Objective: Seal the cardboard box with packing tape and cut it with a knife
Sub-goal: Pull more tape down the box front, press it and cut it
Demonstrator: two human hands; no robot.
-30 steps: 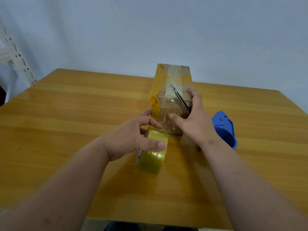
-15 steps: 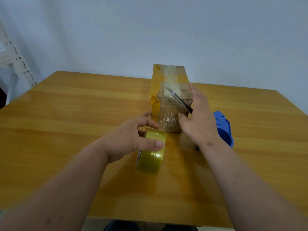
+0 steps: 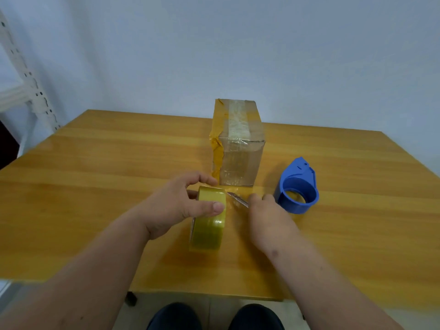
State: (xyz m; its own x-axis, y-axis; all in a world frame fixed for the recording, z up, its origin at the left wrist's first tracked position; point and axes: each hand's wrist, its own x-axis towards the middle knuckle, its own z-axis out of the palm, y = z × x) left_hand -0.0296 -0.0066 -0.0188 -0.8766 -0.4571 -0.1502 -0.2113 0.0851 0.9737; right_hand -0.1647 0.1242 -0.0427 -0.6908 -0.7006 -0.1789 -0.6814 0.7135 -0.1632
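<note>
- We see a wooden table (image 3: 95, 186) filling most of the view, its near edge toward us and a pale wall behind its far edge.
- At the far left a white perforated shelf upright (image 3: 26, 75) stands against the wall, off the table.
- We find the cardboard box (image 3: 238, 144) upright near the middle of the table, toward the far side. Clear tape runs over its top and down its near face, and yellow-brown tape wrinkles along its left edge. Neither hand touches it.
- Our left hand (image 3: 173, 208) comes in from the lower left and grips the roll of packing tape (image 3: 209, 225), thumb laid across the top of the roll's outer band and fingers curled behind its left face.
- The roll stands on edge on the table, just in front of the box and close to its near left corner.
- Our right hand (image 3: 266, 217) is blurred; it is closed around the knife (image 3: 238, 201), just right of the roll.
- A blue tape dispenser (image 3: 297, 189) rests on the table to the right of the box and near the right hand, apart from both.
- The knife's blade points up and left toward the roll's upper right edge; we cannot tell whether the tip touches the tape.
</note>
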